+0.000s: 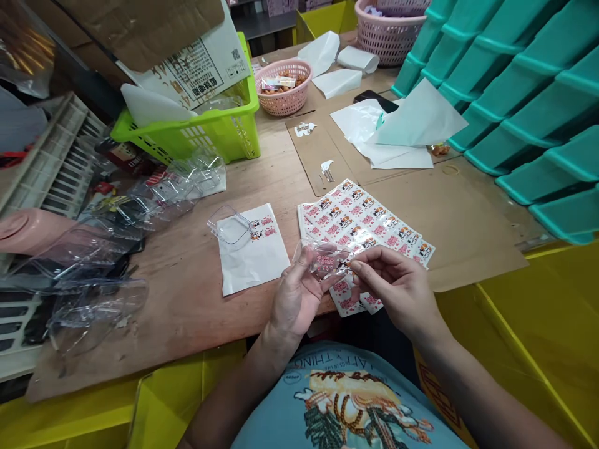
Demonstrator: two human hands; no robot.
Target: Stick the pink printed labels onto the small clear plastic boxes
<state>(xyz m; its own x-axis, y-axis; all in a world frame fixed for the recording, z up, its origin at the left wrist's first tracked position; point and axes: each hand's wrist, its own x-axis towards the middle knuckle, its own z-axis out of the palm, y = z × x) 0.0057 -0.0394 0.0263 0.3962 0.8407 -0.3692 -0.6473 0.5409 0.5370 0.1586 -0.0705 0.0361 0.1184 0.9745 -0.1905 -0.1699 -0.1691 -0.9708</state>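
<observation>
My left hand (296, 293) grips a small clear plastic lid (322, 257) with a pink sticker on it, held just above the table's front edge. My right hand (397, 285) pinches the lid's right end with thumb and fingers. Under both hands lies a stack of sticker sheets (369, 224) printed with pink and orange labels. To the left, a white backing sheet (255, 259) carries a few stickers and another clear plastic lid (230, 226).
A heap of clear plastic pieces (107, 249) lies at left. A green basket (210, 128) and two pink baskets (284, 84) stand behind. Teal bins (524, 93) are stacked at right. White papers (397, 134) and cardboard (318, 156) cover the wooden table (187, 299). Yellow bins (538, 324) flank me.
</observation>
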